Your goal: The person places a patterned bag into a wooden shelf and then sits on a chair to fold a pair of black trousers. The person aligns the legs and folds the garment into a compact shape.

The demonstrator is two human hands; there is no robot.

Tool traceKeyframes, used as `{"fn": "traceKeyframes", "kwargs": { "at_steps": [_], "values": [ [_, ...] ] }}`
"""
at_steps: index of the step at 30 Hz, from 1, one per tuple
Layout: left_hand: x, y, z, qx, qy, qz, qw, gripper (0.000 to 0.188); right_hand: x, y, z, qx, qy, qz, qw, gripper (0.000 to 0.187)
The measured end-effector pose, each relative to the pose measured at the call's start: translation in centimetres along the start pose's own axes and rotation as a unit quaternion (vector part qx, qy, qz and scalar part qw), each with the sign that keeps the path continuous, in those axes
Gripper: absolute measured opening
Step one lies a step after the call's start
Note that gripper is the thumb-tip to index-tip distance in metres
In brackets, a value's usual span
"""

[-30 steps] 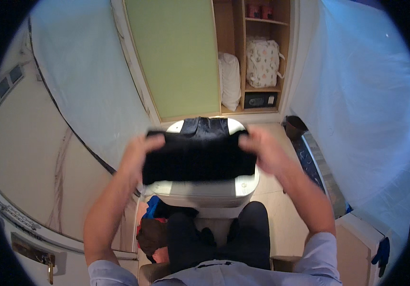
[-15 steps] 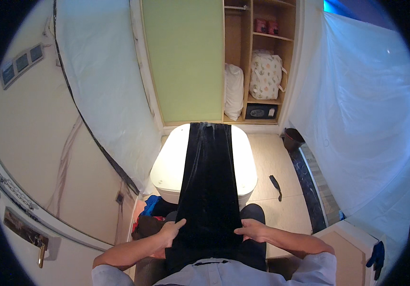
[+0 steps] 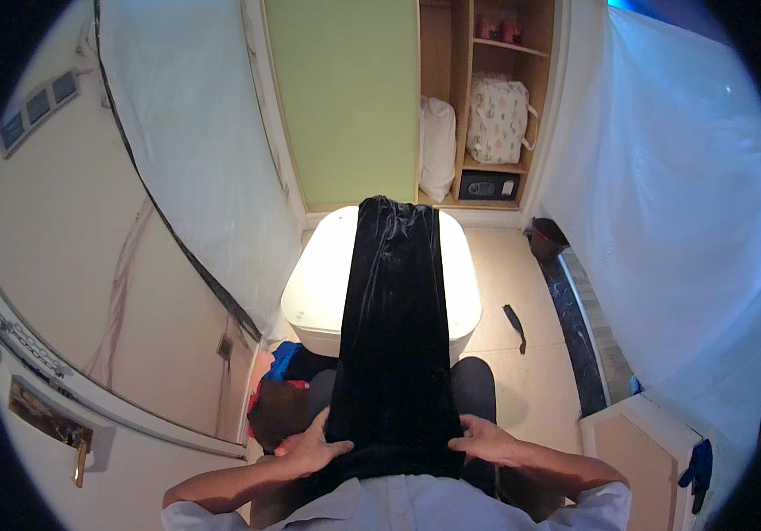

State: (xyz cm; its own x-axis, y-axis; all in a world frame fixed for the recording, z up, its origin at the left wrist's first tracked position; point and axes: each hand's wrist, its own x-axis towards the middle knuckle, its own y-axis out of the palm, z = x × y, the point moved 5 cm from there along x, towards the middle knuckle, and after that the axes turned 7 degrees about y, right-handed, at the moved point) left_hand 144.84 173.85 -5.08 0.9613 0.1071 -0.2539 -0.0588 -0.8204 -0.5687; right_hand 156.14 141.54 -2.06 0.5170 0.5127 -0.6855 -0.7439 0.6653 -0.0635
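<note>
A long piece of black, velvety cloth (image 3: 395,327) stretches from my lap across a brightly lit white table (image 3: 314,305) with rounded corners. Its far end lies at the table's back edge, gathered into creases. At the near end, my left hand (image 3: 312,447) is closed on the left edge, with the thumb on top. Level with it, my right hand (image 3: 486,440) pinches the right edge. Between both hands the cloth lies fairly flat. The fingers beneath it are hidden.
Coloured clothes (image 3: 285,361) are heaped left of the table. On the floor to the right lie a black brush-like object (image 3: 515,327) and a dark bin (image 3: 548,239). An open closet (image 3: 497,115) stands behind; plastic sheeting (image 3: 664,212) hangs at the right.
Both hands have come closer to my body, still at the cloth's edges. The cloth's far end is more creased. The whole view has tilted slightly.
</note>
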Motion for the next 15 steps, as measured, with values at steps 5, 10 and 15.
{"fn": "traceKeyframes", "kwargs": {
  "at_steps": [5, 10, 15],
  "values": [
    [1.4, 0.2, -1.0, 0.017, 0.117, 0.007, 0.993, 0.058, 0.7, -2.1, -1.0, -0.114, -0.115, -0.093, 0.982, 0.078],
    [2.5, 1.1, 0.5, -0.067, 0.048, 0.199, 0.977, 0.046, 3.7, -2.1, -1.8, -0.057, -0.145, 0.053, 0.986, 0.031],
    [3.3, 1.2, 0.0, 0.008, 0.177, 0.238, 0.955, 0.064, 5.5, -2.8, -2.3, -0.001, -0.053, 0.16, 0.986, 0.043]
  ]
}}
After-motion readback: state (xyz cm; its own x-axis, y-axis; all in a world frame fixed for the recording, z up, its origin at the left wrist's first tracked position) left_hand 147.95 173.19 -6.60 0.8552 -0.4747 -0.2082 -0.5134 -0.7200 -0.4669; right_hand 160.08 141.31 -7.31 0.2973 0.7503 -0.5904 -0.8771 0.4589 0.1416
